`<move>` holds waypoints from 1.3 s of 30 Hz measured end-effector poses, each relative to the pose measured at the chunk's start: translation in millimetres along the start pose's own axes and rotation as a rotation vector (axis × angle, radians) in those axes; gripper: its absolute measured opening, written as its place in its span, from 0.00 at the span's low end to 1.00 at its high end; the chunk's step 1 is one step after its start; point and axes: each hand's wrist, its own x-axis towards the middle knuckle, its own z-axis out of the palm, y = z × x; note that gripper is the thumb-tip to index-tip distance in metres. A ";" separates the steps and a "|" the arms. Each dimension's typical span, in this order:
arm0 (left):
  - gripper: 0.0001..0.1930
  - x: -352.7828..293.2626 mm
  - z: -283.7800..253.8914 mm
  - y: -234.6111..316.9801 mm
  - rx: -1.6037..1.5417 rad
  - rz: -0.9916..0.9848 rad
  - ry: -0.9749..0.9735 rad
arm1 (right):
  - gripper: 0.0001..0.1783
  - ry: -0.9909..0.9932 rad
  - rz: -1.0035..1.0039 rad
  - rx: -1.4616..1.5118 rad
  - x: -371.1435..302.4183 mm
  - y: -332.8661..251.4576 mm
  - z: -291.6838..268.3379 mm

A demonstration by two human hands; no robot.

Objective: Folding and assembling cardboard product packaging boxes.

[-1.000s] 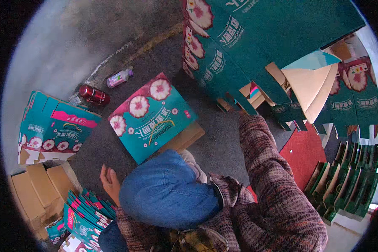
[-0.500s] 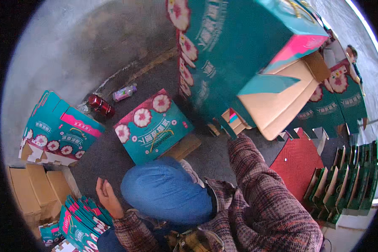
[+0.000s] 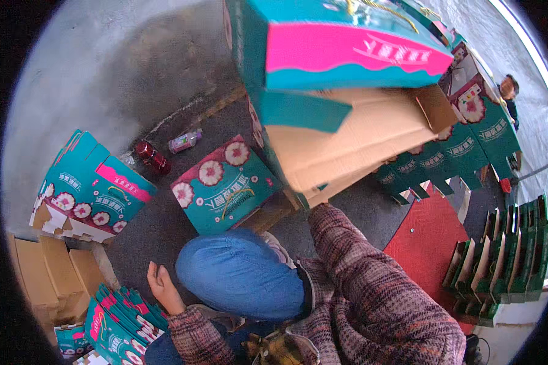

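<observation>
The head view looks down on a person sitting on the ground with lots of teal flower boxes all around. The right arm in a checked sleeve goes up under a big teal and pink carton [image 3: 347, 55] that is lifted high, close to the camera. Its brown flaps hang open at the bottom. The right hand is hidden behind the carton, so I cannot tell how it grips, but it seems to hold the carton up from below. The left hand [image 3: 162, 287] is down low, open and holding nothing, just beside a stack of flat folded cartons [image 3: 119, 325] and next to the blue jeans knee [image 3: 240, 280]. The two hands are far apart. The raised carton looks empty, so I think it is light but big and wobbly. The cardboard is stiff on the sides and floppy at the flaps. A good place to hold it would be a firm side edge or a corner, not a loose flap. Another made-up flower box [image 3: 222, 185] sits on the ground in front of the knee. A dark red bottle [image 3: 152, 157] and a small clear bottle [image 3: 184, 141] lie near it.
</observation>
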 end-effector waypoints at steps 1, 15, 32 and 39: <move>0.23 -0.6 -2.5 -2.0 -0.008 -0.001 0.006 | 0.23 -0.007 0.007 0.000 -7.3 2.4 -1.1; 0.24 -12.3 9.4 -3.1 -0.095 0.031 -0.087 | 0.25 -0.006 0.074 0.186 -68.2 41.1 -61.8; 0.24 7.2 20.3 -50.1 -0.210 0.148 -0.239 | 0.29 0.130 -0.041 0.409 -58.4 -20.8 -192.3; 0.21 -16.7 20.8 -16.1 -0.328 -0.057 -0.334 | 0.30 0.152 0.003 0.387 -69.2 10.5 -236.8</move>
